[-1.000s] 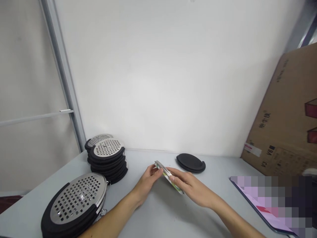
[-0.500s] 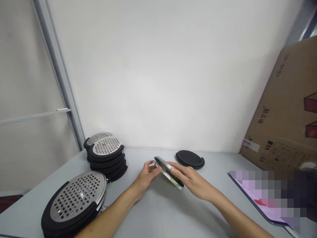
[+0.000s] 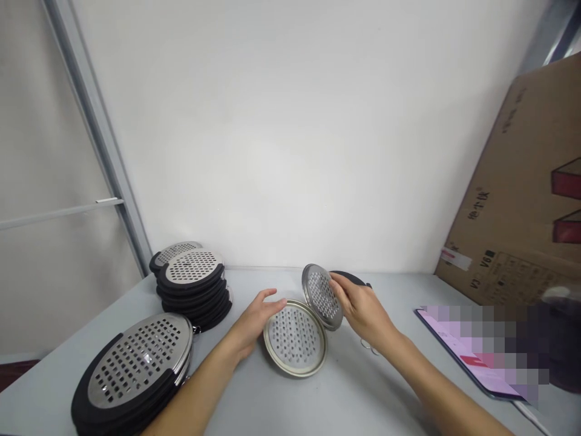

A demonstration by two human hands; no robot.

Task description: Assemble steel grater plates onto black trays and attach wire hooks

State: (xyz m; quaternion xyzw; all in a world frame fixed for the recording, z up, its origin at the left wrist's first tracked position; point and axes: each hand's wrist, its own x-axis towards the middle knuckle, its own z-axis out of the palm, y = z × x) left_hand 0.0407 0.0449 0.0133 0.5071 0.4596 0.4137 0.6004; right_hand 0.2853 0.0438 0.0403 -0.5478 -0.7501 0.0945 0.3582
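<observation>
Beside the round grater plate point(image 3: 295, 339), the right hand point(image 3: 363, 312) pinches a grater disc point(image 3: 321, 295); the left hand point(image 3: 252, 324), grip unclear, should steady that plate.

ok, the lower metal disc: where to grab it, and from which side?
I'd pinch the lower disc by its left rim, coming from the left. The left grip is at that side, and the lipped rim should give an edge to hold; the upper disc crowds the far right, and the patterned middle looks rough.
</observation>
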